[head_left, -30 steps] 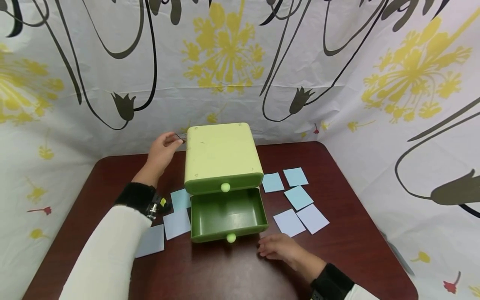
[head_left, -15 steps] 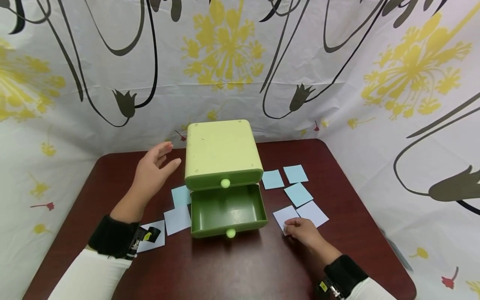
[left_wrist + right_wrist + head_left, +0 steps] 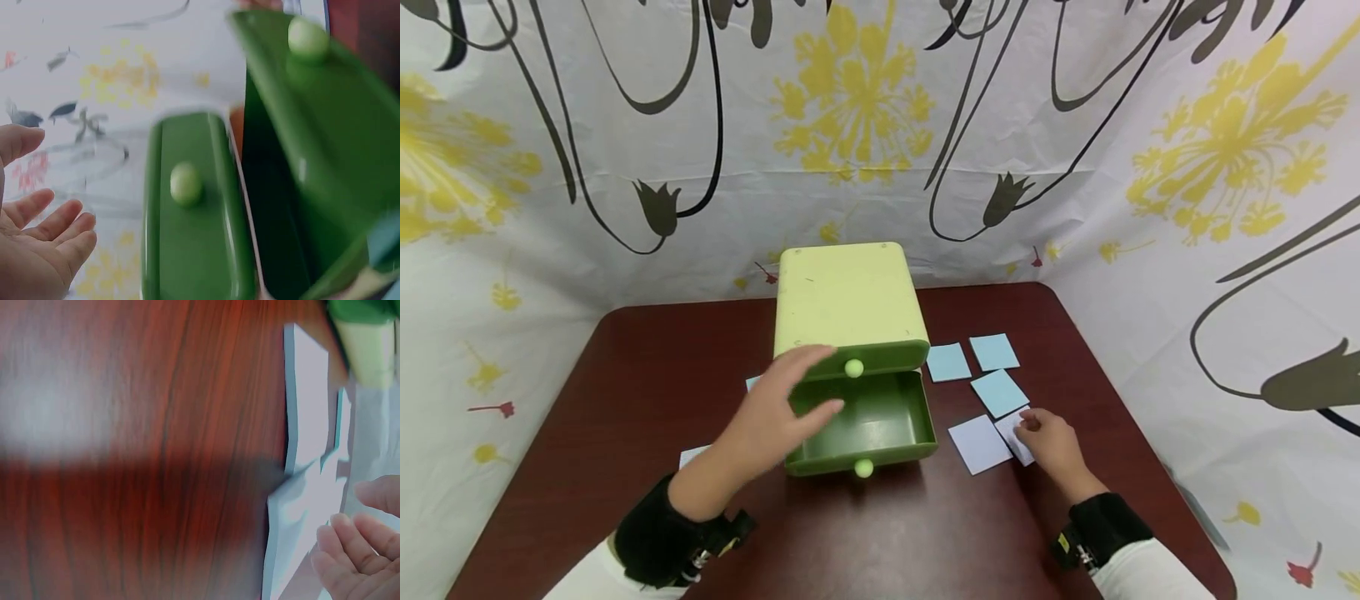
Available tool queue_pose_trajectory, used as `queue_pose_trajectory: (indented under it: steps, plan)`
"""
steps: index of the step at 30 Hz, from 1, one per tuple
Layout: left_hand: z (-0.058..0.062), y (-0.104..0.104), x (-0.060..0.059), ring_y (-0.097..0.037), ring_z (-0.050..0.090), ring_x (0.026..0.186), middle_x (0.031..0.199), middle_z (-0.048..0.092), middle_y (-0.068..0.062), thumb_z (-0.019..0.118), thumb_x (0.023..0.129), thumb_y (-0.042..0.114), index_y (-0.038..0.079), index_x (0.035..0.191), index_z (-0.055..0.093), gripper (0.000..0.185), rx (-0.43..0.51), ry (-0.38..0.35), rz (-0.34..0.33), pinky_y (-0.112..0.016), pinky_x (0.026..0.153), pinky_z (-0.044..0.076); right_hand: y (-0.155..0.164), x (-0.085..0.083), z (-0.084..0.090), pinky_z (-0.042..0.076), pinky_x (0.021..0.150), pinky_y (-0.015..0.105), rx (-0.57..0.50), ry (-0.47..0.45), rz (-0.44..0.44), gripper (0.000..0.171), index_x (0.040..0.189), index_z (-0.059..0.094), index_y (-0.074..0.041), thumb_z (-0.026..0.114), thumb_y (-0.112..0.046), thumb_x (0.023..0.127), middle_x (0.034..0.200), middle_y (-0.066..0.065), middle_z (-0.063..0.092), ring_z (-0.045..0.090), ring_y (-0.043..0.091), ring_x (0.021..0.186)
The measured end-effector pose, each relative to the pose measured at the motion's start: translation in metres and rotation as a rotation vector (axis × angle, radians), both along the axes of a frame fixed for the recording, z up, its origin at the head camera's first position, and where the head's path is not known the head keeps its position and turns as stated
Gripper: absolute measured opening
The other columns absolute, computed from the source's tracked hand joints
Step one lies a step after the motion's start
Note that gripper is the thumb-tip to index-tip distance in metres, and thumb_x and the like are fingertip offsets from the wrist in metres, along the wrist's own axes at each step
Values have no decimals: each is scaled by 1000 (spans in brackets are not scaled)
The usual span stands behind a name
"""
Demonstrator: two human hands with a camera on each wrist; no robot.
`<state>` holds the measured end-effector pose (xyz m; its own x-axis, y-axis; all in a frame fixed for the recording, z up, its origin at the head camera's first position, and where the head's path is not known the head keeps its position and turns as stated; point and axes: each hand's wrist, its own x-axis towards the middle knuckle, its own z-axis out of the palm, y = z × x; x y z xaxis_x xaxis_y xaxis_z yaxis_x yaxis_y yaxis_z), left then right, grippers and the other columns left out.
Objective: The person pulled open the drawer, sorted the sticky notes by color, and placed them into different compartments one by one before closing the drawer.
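Left hand (image 3: 769, 421) splayed before drawer unit (image 3: 850, 300); right hand (image 3: 1054, 446) relaxed, unclosed over lavender note (image 3: 1011, 435), toward bench (image 3: 1101, 417) right edge.

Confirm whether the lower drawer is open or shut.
Open: the lower drawer juts forward past the upper drawer, its inside showing.

Noted left hand (image 3: 767, 429), thumb spread from fingers, overlapping left end of open green drawer (image 3: 880, 429), with yellow cabinet (image 3: 850, 292) just beyond. Logged right hand (image 3: 1058, 450), fingers over one pale card (image 3: 1012, 438); unable to confirm contact. Recorded second pale card (image 3: 979, 445) just left of right hand, three blue cards (image 3: 999, 392) farther off. Observed dark red worktop (image 3: 880, 542) beneath both hands.
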<state>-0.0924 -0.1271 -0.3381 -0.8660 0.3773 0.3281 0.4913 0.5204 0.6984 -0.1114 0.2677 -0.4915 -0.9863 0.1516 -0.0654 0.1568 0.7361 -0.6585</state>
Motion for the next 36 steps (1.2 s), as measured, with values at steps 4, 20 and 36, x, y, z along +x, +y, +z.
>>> queue_pose_trajectory:
  steps: [4,20,36]
  plan:
    - [-8,22,11,-23,44,132,141,49,-3,74,86,21,10,139,50,59,-34,-6,-107,-47,106,40,15,-5,-2,51,82,53,39,-23,11,44,126,52,15,61,-11,91,119,34,57,56,46,108]
    - [-54,80,29,-18,41,134,141,49,-4,68,90,23,10,137,52,52,-307,62,-380,-31,111,35,29,-24,-5,43,94,61,246,-188,3,76,130,41,22,77,-23,81,125,43,43,43,55,116]
    - [-92,86,33,-18,48,128,134,54,-5,67,90,21,9,135,54,48,-456,230,-478,-28,107,39,27,-35,-3,50,85,55,245,-305,-7,60,112,52,22,78,-21,80,105,35,58,57,44,96]
